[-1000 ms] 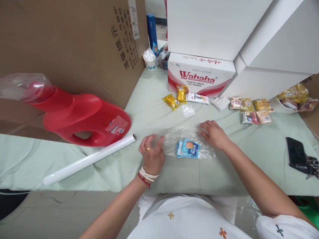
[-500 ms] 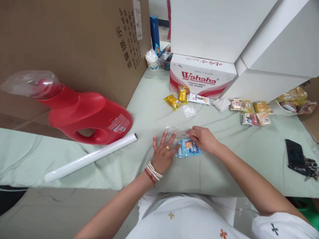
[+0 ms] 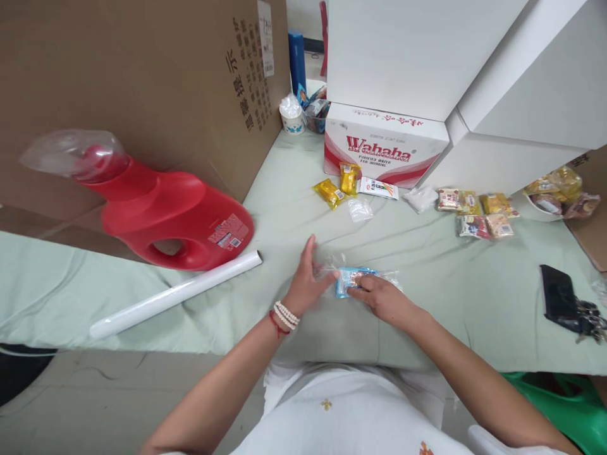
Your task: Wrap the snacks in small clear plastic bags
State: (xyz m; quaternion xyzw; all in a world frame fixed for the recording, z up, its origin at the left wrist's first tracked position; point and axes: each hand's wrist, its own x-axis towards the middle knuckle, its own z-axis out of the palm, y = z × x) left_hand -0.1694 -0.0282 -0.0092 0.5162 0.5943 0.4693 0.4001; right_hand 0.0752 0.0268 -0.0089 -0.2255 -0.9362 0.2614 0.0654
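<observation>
The pale-green cloth-covered bench (image 3: 455, 338) carries crinkled, transparent plastic film (image 3: 391, 277), probably almost weightless, slick and easily torn, best taken by an edge. The flat, rectangular blue packaging (image 3: 348, 280) with it looks light and pliable; its sides should suit a grip. It lies between the hands: at the thumb tip of the left hand (image 3: 306, 284), whose thumb and forefinger stand apart, and under the bent fingers of the right hand (image 3: 385, 300); whether these pinch or merely press, I cannot tell.

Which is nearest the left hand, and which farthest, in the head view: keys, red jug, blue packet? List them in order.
1. Blue packet: beside the left hand's thumb.
2. Red jug: to the left.
3. Keys: far right.
</observation>
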